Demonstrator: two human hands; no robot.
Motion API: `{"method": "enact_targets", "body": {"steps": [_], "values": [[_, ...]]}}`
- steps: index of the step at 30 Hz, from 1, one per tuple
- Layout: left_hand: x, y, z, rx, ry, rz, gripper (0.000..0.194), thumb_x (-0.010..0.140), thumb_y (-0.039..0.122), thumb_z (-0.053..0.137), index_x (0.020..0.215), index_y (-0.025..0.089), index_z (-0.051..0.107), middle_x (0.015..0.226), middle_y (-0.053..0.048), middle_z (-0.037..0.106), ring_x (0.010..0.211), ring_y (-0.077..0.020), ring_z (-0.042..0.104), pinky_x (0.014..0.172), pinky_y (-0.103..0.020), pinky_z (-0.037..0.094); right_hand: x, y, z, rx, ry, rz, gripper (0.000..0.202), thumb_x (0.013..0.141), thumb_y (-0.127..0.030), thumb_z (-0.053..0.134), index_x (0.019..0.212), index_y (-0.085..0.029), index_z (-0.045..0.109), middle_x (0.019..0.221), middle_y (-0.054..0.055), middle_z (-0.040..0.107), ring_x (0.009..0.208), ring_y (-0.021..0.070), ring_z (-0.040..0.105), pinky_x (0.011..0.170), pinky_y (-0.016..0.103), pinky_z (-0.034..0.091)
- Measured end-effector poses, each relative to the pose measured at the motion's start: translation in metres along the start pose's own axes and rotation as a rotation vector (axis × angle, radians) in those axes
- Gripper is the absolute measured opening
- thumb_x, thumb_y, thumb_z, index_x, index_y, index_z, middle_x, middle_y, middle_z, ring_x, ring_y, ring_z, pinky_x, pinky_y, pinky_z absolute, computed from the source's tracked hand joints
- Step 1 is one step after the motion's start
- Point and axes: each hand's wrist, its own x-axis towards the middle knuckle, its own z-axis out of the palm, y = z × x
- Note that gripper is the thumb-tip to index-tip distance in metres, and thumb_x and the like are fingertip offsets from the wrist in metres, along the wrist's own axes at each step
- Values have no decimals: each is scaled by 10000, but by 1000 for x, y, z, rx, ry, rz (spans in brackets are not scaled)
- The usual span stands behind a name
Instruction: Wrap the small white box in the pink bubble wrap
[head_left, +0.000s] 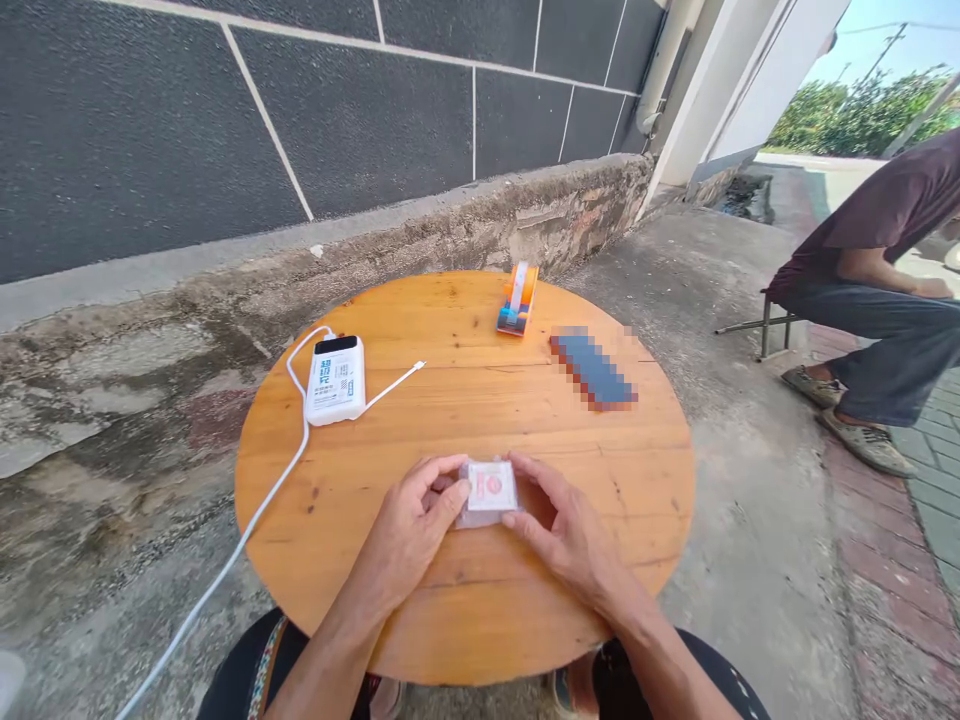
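A dark tiled wall [225, 120] with a weathered concrete ledge [450, 225] runs behind a round wooden worktop [465, 400] standing on rough concrete ground [720, 350]. At the far right a seated person [885, 260] in a dark shirt leans forward on a stool, well apart from the worktop. On the worktop's left side lies a white power bank [335, 379], with a white cable [247, 520] trailing off the edge toward the ground. Near the far edge stands an orange tape dispenser [517, 298], and just right of it lies a flat blurred object [592, 370]. At the near edge, both hands meet on a small square clear packet [491, 490] with a red printed mark. The left hand [409, 535] pinches the packet's left side with curled fingers; the right hand [562, 530] grips its right side the same way.
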Motion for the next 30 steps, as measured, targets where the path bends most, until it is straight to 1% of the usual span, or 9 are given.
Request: {"method": "enact_targets", "body": {"steps": [4,8,11,14,17,20,23,26,30], "values": [[0,3,-2,42,-13,6,366,836,391,542,1099,156,640,1029,-75,679,906,-199,634,772,-297,521,0,-4,2,-19,28,-8,560,843,-404,617,1357,-235,471,1294,91,589,1189,266,546,1018,471,436],[-4,3,-3,-45,18,-14,420,824,409,562,1149,148,622,1049,-82,681,906,-201,634,777,-300,517,-4,-10,-1,-31,14,-15,601,846,-406,605,1395,-241,424,1333,93,557,1219,271,524,1031,474,425],[-11,4,-5,-29,107,-3,443,830,427,557,1155,134,623,861,-58,686,748,-167,624,709,-279,503,-10,-14,-4,-53,-13,-24,627,848,-403,596,1418,-245,389,1413,91,478,1278,283,468,1065,491,389],[-16,7,-5,-34,81,6,429,837,400,542,1160,129,620,691,-8,636,593,-128,573,642,-264,494,-18,-16,0,-99,-20,-40,646,873,-374,559,1458,-250,317,1453,88,428,1315,285,423,1086,501,362],[-18,9,-2,-68,23,2,433,814,348,549,1190,141,601,869,-43,681,636,-127,594,663,-275,522,-25,-18,12,-174,11,-81,645,912,-324,494,1494,-251,227,1494,77,366,1355,272,365,1123,498,309],[-16,10,0,-82,-16,3,443,804,339,538,1196,142,600,1079,-85,660,732,-145,619,683,-286,544,-28,-21,25,-225,69,-90,623,935,-269,430,1506,-241,182,1491,84,367,1345,268,374,1119,509,307],[-14,10,-1,-76,-36,26,441,802,343,529,1186,142,613,1118,-96,644,769,-157,621,685,-291,549,-28,-22,31,-235,90,-93,631,926,-251,434,1505,-228,182,1469,104,394,1322,283,397,1095,524,332],[-14,12,-2,-57,-39,35,434,799,340,532,1178,148,619,1024,-80,663,739,-153,607,675,-285,536,-27,-20,29,-199,98,-85,654,900,-263,481,1494,-221,209,1458,109,405,1317,284,402,1088,510,349],[-17,11,-1,-37,-6,-3,450,805,327,535,1209,139,591,786,-24,643,654,-136,560,640,-251,473,-25,-16,22,-115,92,-67,681,871,-268,521,1482,-214,224,1476,107,374,1337,265,383,1107,478,337]]}}
